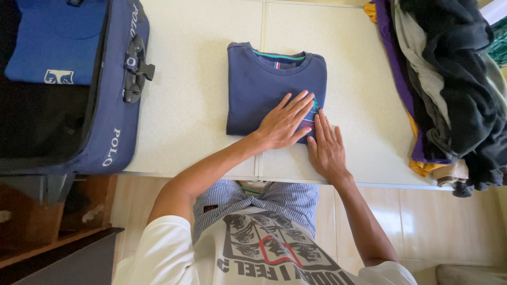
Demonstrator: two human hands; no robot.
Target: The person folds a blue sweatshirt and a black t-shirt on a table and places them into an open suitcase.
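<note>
**Folded Sweatshirt: Handling Properties and Clearance**

Grip state: both hands lie flat and fully spread, fingers extended, closed on nothing. The left hand (283,124) presses palm-down on the lower right corner of the folded navy sweatshirt (264,84). The right hand (326,148) lies just beside it, fingertips touching the garment's lower right edge, palm on the counter (185,105).

Location: the sweatshirt sits at frame centre, collar toward the top of the frame, folded into a compact rectangle.

Handling judgement: the item appears soft, light and limp. It will likely sag and unfold if lifted by one corner. Support is best taken along two opposite folded edges, or from underneath with flat palms. The fabric looks non-slippery and not fragile.

Edges and room: the near counter edge runs just below the hands. Bare counter lies left and right of the garment. At the left of the frame an open blue suitcase (113,105) holds a folded blue garment (58,42). At the right of the frame a pile of loose clothes (449,89) overhangs the counter edge.
</note>
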